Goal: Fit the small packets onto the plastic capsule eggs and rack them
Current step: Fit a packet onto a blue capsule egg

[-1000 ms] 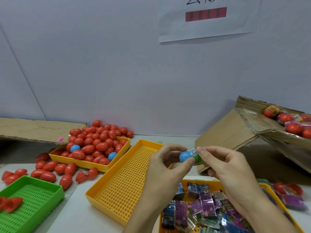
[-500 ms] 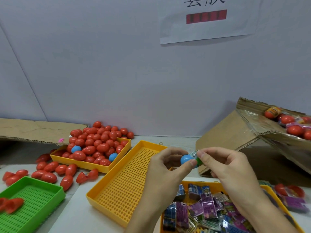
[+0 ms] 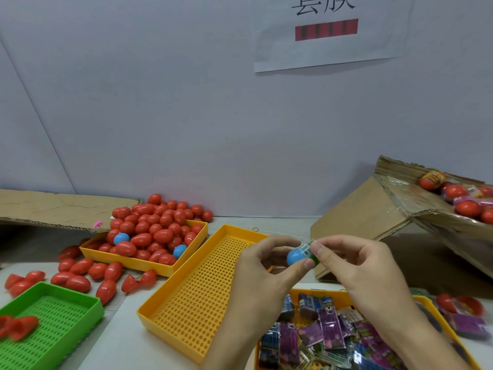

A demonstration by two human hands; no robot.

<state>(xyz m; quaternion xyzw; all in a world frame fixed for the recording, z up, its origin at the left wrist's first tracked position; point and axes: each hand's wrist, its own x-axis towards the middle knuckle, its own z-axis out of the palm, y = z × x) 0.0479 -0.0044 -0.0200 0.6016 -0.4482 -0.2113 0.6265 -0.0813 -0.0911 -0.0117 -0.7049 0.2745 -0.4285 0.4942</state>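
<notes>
A blue capsule egg (image 3: 294, 257) is pinched between thumb and fingers of my left hand (image 3: 262, 273), above the empty yellow perforated rack (image 3: 202, 292). A green packet (image 3: 309, 251) sits over the egg's right end, and my right hand (image 3: 354, 265) pinches it there. Below my hands a yellow tray (image 3: 424, 300) holds several purple and blue packets (image 3: 328, 327). Another yellow tray (image 3: 149, 265) at the left is heaped with red eggs (image 3: 149, 228) and two blue ones.
Loose red eggs (image 3: 80, 276) lie on the table left of the rack. A green tray (image 3: 53, 324) with red egg halves sits front left. A tilted cardboard box (image 3: 373, 217) with wrapped eggs (image 3: 466, 206) stands at the right. Flat cardboard (image 3: 53, 209) lies back left.
My hands stay together on the blue egg and packet; the view has tilted slightly, so everything sits a little lower in frame.
</notes>
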